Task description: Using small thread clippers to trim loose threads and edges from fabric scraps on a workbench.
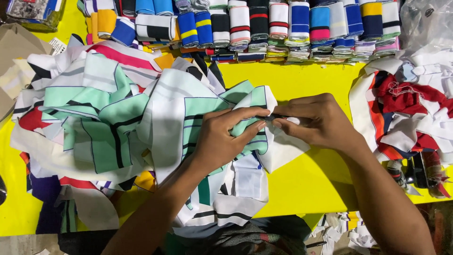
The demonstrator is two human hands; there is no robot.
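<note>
You are pinching a mint-and-white striped fabric piece (250, 111) with your left hand (222, 139), fingers curled closed on a bunched fold of it. Your right hand (316, 120) is closing on the same fold from the other side, fingertips (283, 123) tight together on something small and dark at the cloth edge; too small to tell what it is. Both hands are meeting near the middle of the yellow table (302, 184), a little toward its near edge.

The piece is trailing left into a loose heap of mint, white and black striped cut panels (108, 118) covering the left half of the table. A row of folded striped knit bands (264, 28) is lining the far edge. A smaller pile of red, white and orange scraps (406, 108) is sitting at the right edge. Offcuts (349, 231) are lying below the near edge.

Risks, as a judgement: your grip is only on a small fold, so a tug could be slipping it free. The trailing cloth is tangled with the heap, so pulling could be dragging panels off the near edge. Fingertips are very close together, so any sharp tool there could be nicking a finger.
</note>
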